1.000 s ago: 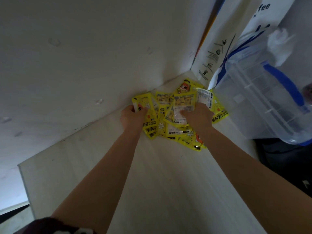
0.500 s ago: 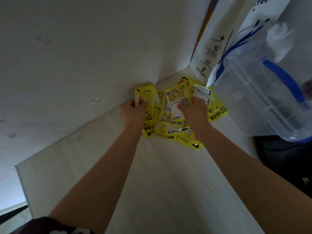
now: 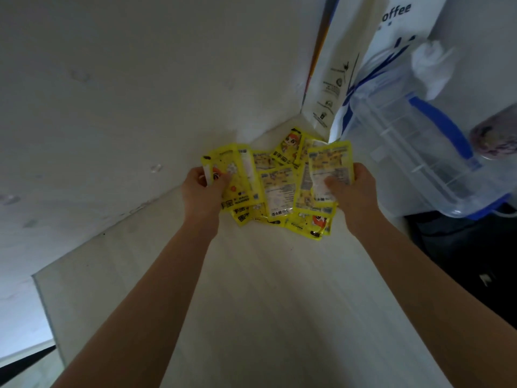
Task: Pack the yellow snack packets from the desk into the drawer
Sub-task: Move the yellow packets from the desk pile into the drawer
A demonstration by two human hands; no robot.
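Observation:
Several yellow snack packets (image 3: 277, 191) lie overlapped in the far corner of a pale desk (image 3: 265, 289), where it meets the wall. My left hand (image 3: 202, 191) grips the left edge of one packet (image 3: 237, 175) at the pile's left side. My right hand (image 3: 354, 191) pinches another packet (image 3: 330, 166) at the right side, thumb on its white label, its top edge lifted. More packets sit between and under both hands. No drawer is in view.
A white paper bag (image 3: 344, 60) with blue print leans in the corner right behind the pile. A clear plastic box with blue handles (image 3: 414, 141) stands to the right. Dark space (image 3: 461, 256) lies beyond the desk's right edge.
Both hands went from pressing on the pile to gripping packets at its two sides. The packets were drawn together and the right one lifted.

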